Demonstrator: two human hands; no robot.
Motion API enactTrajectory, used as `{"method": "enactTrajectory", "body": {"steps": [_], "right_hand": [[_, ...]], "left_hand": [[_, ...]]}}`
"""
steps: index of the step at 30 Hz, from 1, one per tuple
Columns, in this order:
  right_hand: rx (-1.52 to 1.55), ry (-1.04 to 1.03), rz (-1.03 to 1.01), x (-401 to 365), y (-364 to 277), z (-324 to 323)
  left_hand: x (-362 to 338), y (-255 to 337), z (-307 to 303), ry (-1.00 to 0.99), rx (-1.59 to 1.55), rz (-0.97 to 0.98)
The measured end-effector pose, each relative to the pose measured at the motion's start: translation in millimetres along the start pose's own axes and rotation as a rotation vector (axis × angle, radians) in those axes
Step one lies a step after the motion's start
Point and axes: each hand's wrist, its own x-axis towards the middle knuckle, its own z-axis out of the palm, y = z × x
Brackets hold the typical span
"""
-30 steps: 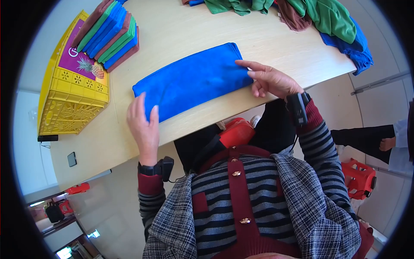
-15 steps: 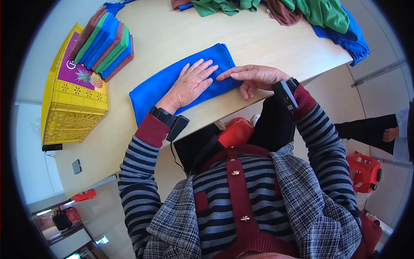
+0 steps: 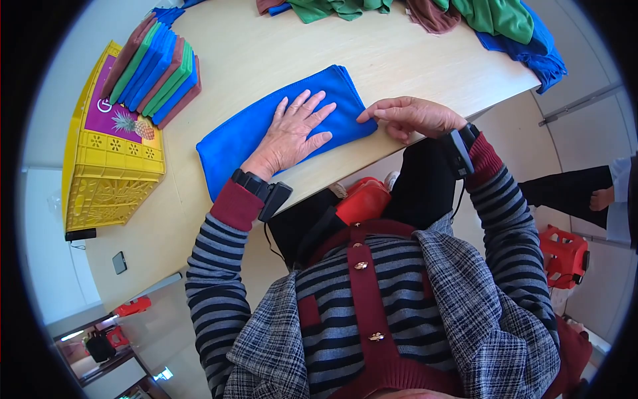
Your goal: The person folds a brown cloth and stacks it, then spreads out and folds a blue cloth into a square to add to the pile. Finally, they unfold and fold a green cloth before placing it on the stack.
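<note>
A folded blue cloth (image 3: 229, 143) lies flat on the pale table near its front edge. My left hand (image 3: 289, 136) rests palm down on top of it, fingers spread. At the cloth's right end is my right hand (image 3: 412, 118), its index finger stretched out with the tip touching the cloth by the edge. The other fingers of that hand are loosely bent beside the table's edge, and nothing shows between them. Dark devices are strapped round both wrists.
A yellow crate (image 3: 113, 179) stands at the left, beside a row of folded brown, green and blue cloths (image 3: 156, 70). Loose green, brown and blue cloths (image 3: 492, 26) are heaped along the far edge. A phone-like object (image 3: 119, 263) lies at the left. Another person's hand (image 3: 601, 198) shows at right.
My right hand has slid right along the cloth to its right end. My left hand stays on the cloth with its fingers spread slightly wider.
</note>
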Motion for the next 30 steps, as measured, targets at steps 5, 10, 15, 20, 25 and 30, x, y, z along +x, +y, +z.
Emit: {"method": "enactTrajectory", "body": {"steps": [5,10,15,20,25,30], "right_hand": [[-0.082,0.171,-0.054,-6,-14,11],[-0.363,0.584,-0.355,20,-34,50],[-0.756,0.772,-0.571,92,-24,135],[-0.976,0.763,-0.406,112,6,128],[-1.262,0.761,-0.338,93,18,110],[-1.324,0.757,-0.314,85,22,97]], "left_hand": [[-1,-1,9,0.048,0.057,0.002],[-2,3,7,0.045,0.09,0.005],[-1,-2,13,0.024,0.161,0.028],[-20,-2,6,0.089,0.014,-0.013],[-71,-20,-14,0.074,0.075,-0.113],[-122,-39,-15,0.107,0.101,-0.24]]}}
